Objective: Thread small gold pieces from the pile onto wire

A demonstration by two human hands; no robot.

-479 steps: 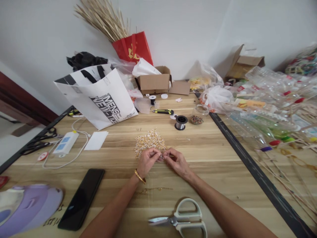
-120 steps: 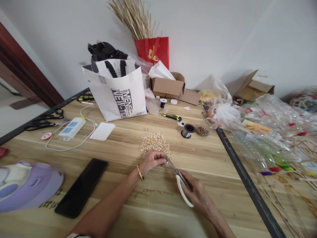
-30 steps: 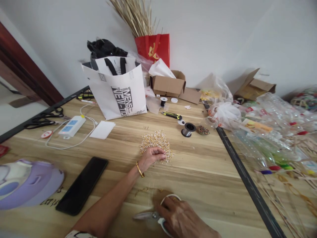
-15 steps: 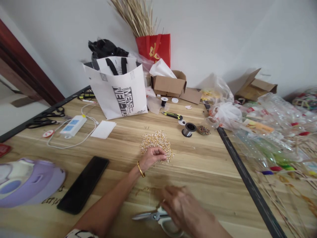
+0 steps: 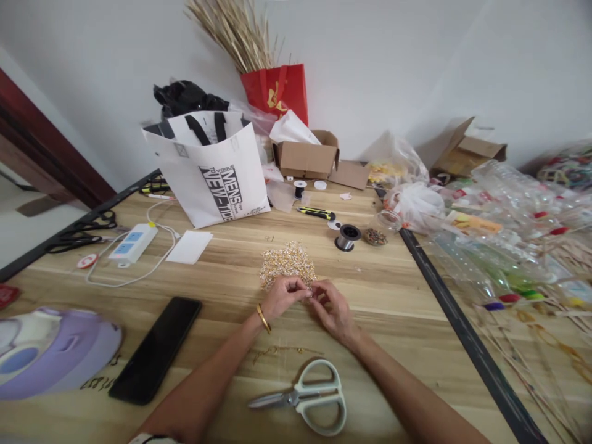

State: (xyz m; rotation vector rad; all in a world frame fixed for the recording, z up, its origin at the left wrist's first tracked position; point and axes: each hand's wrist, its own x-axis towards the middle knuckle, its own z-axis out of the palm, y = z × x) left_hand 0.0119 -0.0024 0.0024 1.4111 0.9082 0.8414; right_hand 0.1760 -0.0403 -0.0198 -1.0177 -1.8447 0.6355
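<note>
A heap of small gold and silver beads (image 5: 287,262) lies on the wooden table. At its near edge my left hand (image 5: 284,297), with a gold bangle at the wrist, pinches a tiny shiny piece (image 5: 309,291) between thumb and forefinger. My right hand (image 5: 332,308) meets it there, its thumb and forefinger closed at the same tiny piece, which is too small to name. Closer to me rests a thin gold chain (image 5: 298,350). Below the chain lie scissors (image 5: 319,394) with pale grey-green handles, blades pointing left, touched by neither hand.
To the left are a black phone (image 5: 157,348), a purple and cream object (image 5: 69,351) and a white power strip (image 5: 134,243). Farther back stand a wire spool (image 5: 348,237), a yellow-black utility knife (image 5: 316,213) and a white bag (image 5: 217,179). Plastic bottles (image 5: 490,265) crowd the right.
My right hand has left the scissors and moved up and forward to meet my left fingertips. The scissors and chain are now uncovered. My left hand stays by the beads; the view has shifted slightly.
</note>
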